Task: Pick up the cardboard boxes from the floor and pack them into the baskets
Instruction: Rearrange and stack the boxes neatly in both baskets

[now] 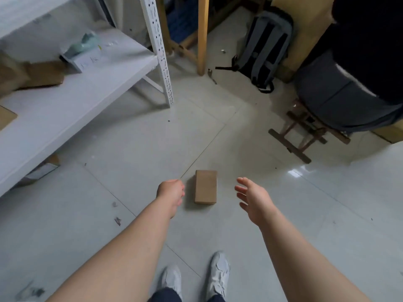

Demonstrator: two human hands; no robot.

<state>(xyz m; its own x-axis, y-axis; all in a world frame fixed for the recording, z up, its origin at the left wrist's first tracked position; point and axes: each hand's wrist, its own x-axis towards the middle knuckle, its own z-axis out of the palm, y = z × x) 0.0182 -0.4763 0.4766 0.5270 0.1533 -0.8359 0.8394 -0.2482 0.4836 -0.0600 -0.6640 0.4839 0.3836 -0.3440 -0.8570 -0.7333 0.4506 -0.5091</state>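
1. The right hand (253,199) is open, its fingers straight and spread, with the palm turned in towards the box; it holds nothing.
2. The left hand (171,194) is seen from the back of the wrist with the fingers turned down and away from the camera. I cannot tell if they are curled or straight, and nothing shows in its grip.
3. Both bare forearms reach forward and down from the lower edge of the view.
4. The cardboard box (206,186), small, brown and closed, lies flat on the floor (130,149) between the two hands. It is just beside the left hand, a little further from the right, and touches neither.
5. Nearer the person, two pale shoes (220,271) stand on the grey tiles.
6. To the left is a white metal shelf rack (76,101). Flat brown cardboard (43,74) lies on its lower board.
7. Further off, a light wooden post (202,33) stands upright.
8. A grey backpack (266,46) leans up behind it to the right.
9. At the right, the dark legs of a wooden stool (305,136) rest on the tiles.
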